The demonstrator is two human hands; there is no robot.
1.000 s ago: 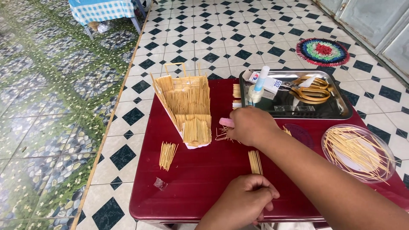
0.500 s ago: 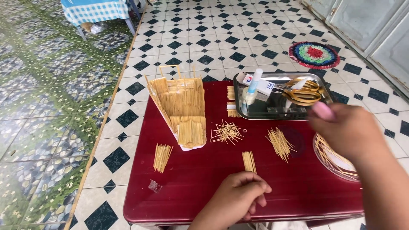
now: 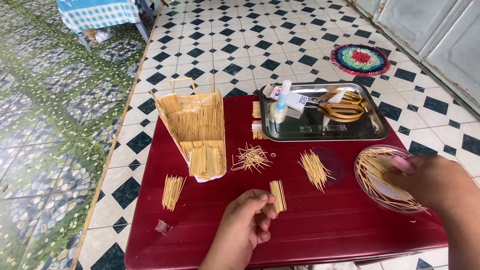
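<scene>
**Hands at the toothpick piles on a red desk**

Left hand [image 3: 247, 222] low at six o'clock, fingers curled together, fingertips pinched just beside a short flat raft of toothpicks [image 3: 278, 196]; whether a single stick sits in the pinch, cannot tell. Right hand [image 3: 434, 181] at four o'clock, reaching over a clear round dish [image 3: 369, 170], fingers bent down into the loose toothpicks inside it; grip hidden, so closed or apart cannot be told.

Raft: pale straw-coloured sticks laid side by side, upright in the view, lying flat on the red desk [image 3: 320, 235].

Outward from there: a scattered tangle of sticks [image 3: 251, 157] at twelve o'clock of the raft, a slanted bundle [image 3: 315, 170] at two o'clock, another neat bundle [image 3: 172, 191] at nine o'clock. Further up at eleven o'clock, a toothpick-built model [image 3: 195, 125] with a sloped panel and upright frame. At one o'clock, a steel tray [image 3: 325, 131] with gold-handled scissors [image 3: 345, 106] and a glue tube [image 3: 282, 100].

Beyond the desk, black-and-white tiled floor [image 3: 240, 40], with a round multicoloured mat [image 3: 360, 59] at one o'clock.
</scene>
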